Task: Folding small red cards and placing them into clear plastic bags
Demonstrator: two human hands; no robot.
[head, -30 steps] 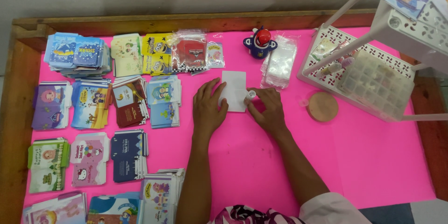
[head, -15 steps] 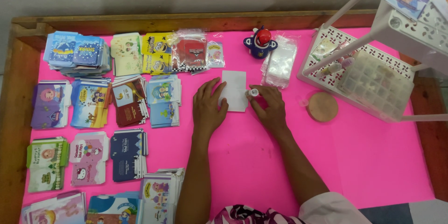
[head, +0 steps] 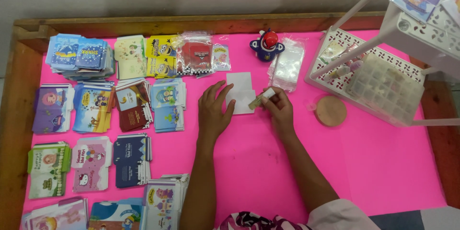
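Observation:
A small white paper piece point(head: 241, 92) lies on the pink table surface point(head: 373, 172). My left hand point(head: 213, 111) rests flat on the pink surface with fingers spread, its fingertips on the paper's left edge. My right hand point(head: 280, 109) holds a small glue stick point(head: 262, 98) with its tip against the paper's right side.
Stacks of small printed envelopes point(head: 129, 105) cover the left half of the table. A blue and red tape dispenser point(head: 267, 45) and clear plastic sleeves point(head: 288, 64) sit behind the paper. At right are a round wooden disc point(head: 330, 111), a white basket point(head: 369, 79) and a white rack point(head: 421, 24).
My right hand has shifted slightly, moving the glue stick along the paper's right edge. My left hand stays in place.

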